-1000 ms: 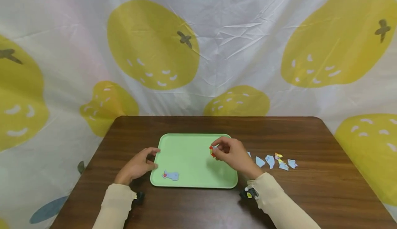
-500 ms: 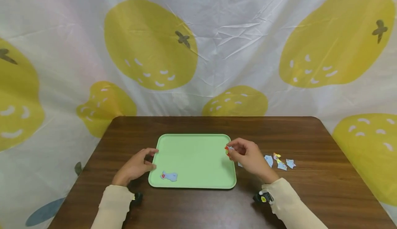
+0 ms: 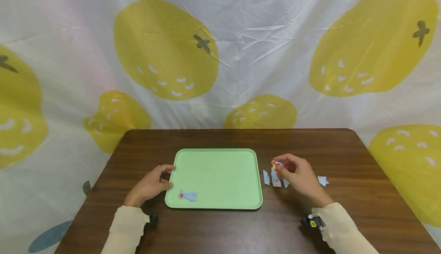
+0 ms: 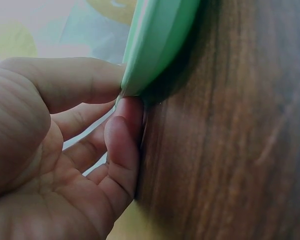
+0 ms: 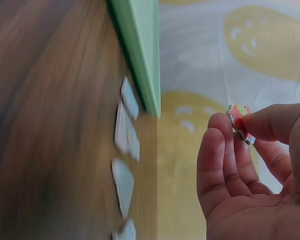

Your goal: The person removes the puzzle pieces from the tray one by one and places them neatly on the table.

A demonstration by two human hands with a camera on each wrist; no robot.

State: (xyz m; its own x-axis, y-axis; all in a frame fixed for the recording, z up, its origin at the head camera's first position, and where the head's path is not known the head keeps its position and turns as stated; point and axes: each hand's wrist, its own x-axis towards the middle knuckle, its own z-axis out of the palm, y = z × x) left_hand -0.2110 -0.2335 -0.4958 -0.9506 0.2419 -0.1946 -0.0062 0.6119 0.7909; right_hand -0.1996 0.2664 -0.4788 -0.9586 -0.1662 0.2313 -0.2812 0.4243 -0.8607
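Note:
My right hand (image 3: pixel 299 175) pinches a small irregular puzzle-like piece (image 3: pixel 275 165) between thumb and fingertips, above the table to the right of the tray. In the right wrist view the piece (image 5: pixel 240 122) shows red and yellow-green on its face and a thin pale edge. My left hand (image 3: pixel 153 183) touches the left rim of the light green tray (image 3: pixel 217 208), thumb and forefinger spread apart. The left wrist view has the thumb and a finger right at the tray's rim (image 4: pixel 155 55). A light blue piece (image 3: pixel 189 196) with a red spot lies at the tray's front left.
On the dark wooden table (image 3: pixel 220 231), several light blue pieces lie in a row right of the tray, among them a narrow piece (image 3: pixel 266 177) and a far-right piece (image 3: pixel 323 180). The right hand hides part of the row. Behind hangs a fruit-printed cloth (image 3: pixel 237 55).
My right hand has moved right, from over the tray to over the row of pieces, with the red and yellow piece still pinched. The left hand stays at the tray's rim.

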